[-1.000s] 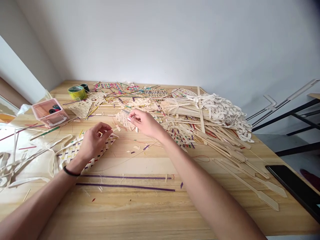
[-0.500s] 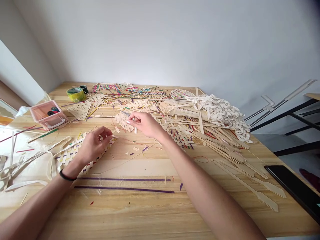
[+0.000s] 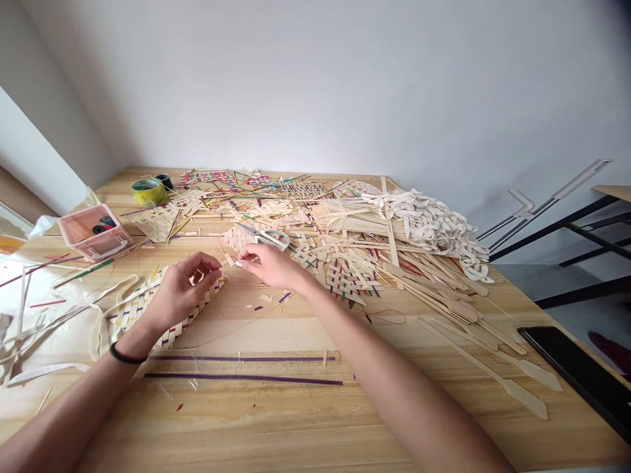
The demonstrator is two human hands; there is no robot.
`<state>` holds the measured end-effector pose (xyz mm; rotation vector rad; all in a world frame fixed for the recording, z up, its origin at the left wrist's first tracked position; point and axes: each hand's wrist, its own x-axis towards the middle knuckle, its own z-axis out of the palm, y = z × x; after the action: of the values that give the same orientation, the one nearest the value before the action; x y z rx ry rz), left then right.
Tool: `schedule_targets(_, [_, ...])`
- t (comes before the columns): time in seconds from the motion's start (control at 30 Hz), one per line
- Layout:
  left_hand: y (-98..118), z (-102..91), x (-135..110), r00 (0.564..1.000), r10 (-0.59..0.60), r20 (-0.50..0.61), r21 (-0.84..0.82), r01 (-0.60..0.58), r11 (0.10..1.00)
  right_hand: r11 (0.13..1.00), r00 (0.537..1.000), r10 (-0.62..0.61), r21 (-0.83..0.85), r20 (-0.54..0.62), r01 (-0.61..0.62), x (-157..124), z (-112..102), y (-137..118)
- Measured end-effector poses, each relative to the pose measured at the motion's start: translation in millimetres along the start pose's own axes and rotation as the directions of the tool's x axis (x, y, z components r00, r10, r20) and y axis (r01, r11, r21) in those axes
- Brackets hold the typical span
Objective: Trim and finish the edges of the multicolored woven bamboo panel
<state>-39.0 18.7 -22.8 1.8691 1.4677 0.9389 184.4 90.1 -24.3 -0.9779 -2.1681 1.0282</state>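
Observation:
My left hand (image 3: 185, 289), with a black band at the wrist, rests over a woven piece of pale strips (image 3: 138, 299) with purple, yellow and red bits. Its thumb and fingertips curl together in a pinch; what they hold is too small to name. To the right, my right hand (image 3: 269, 264) is also closed, thumb against forefinger, and anything in it is too fine to make out. Just beyond the right hand lie white-handled scissors (image 3: 275, 238), on a pale woven piece (image 3: 237, 238). Two purple strips (image 3: 246, 378) lie on the table nearer to me.
At left stand a pink plastic box (image 3: 93, 236) with thread spools and a yellow tape roll (image 3: 148, 192). Woven pieces and loose strips pile up at the back, beside white cord (image 3: 434, 226). Flat wooden sticks (image 3: 525, 397) and a black phone (image 3: 576, 374) lie right.
My right hand has drawn back towards me and closer to my left hand. The scissors' handles, earlier hidden by that hand, now show on the table. My left hand has barely moved.

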Motion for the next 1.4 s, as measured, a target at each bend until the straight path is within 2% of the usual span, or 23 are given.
schedule_targets(0.23, [0,-2.4,0,0.999,0.007,-0.04,-0.102,-0.011,0.995,0.986,0.987,0.047,0.153,0.153,-0.07,0,15,-1])
schedule_targets(0.33, [-2,-3.0,1,0.998,0.015,-0.058,-0.116,-0.022,0.993,0.97,0.972,0.044,0.224,0.229,-0.097,-1,15,-3])
schedule_targets(0.4, [-3,-3.6,2,0.998,0.024,-0.056,-0.11,-0.03,0.993,0.965,0.972,0.046,0.24,0.23,-0.103,-1,13,-4])
schedule_targets(0.6, [-5,-8.1,2,0.998,0.055,0.003,-0.037,-0.055,0.998,0.961,0.995,0.09,0.259,0.038,-0.097,3,-13,0])
schedule_targets(0.7, [-6,-9.8,2,0.997,0.076,0.013,0.035,-0.076,0.996,0.906,0.994,0.104,0.415,-0.032,-0.081,-4,-41,-9])
schedule_targets(0.77, [-8,-9.8,4,0.996,0.095,-0.002,0.085,-0.094,0.992,0.78,0.984,0.13,0.625,-0.126,-0.023,-17,-66,-18])
schedule_targets(0.83, [-11,-9.2,5,0.993,0.118,-0.011,0.125,-0.116,0.985,0.705,0.959,0.169,0.708,-0.227,0.044,-35,-91,-27])
schedule_targets(0.9, [-13,-8.6,6,0.99,0.144,-0.001,0.15,-0.142,0.978,0.718,0.935,0.204,0.694,-0.289,0.057,-56,-110,-33])
schedule_targets(0.97, [-10,-8.2,5,0.985,0.17,0.018,0.159,-0.171,0.972,0.75,0.911,0.242,0.66,-0.334,0.042,-76,-121,-39])
schedule_targets(1.03, [0,-6.9,3,0.98,0.198,0.038,0.153,-0.201,0.968,0.763,0.902,0.264,0.647,-0.34,0.021,-91,-122,-48])
schedule_targets(1.1, [19,-1.7,1,0.973,0.22,0.075,0.12,-0.228,0.966,0.747,0.919,0.25,0.665,-0.306,0.018,-97,-113,-62])
schedule_targets(1.2, [61,19.4,1,0.947,0.235,0.218,-0.012,-0.238,0.971,0.657,0.954,0.169,0.75,-0.249,0.079,-90,-90,-94])
schedule_targets(1.3, [110,53.3,4,0.893,0.269,0.36,-0.245,-0.188,0.951,0.545,0.967,0.088,0.825,-0.237,0.152,-73,-74,-126])
schedule_targets(1.37, [136,72.7,6,0.85,0.343,0.4,-0.485,-0.121,0.866,0.523,0.965,0.07,0.833,-0.254,0.182,-65,-75,-142])
schedule_targets(1.4, [146,78.5,6,0.806,0.401,0.435,-0.596,-0.076,0.8,0.531,0.959,0.071,0.824,-0.275,0.197,-64,-80,-146])
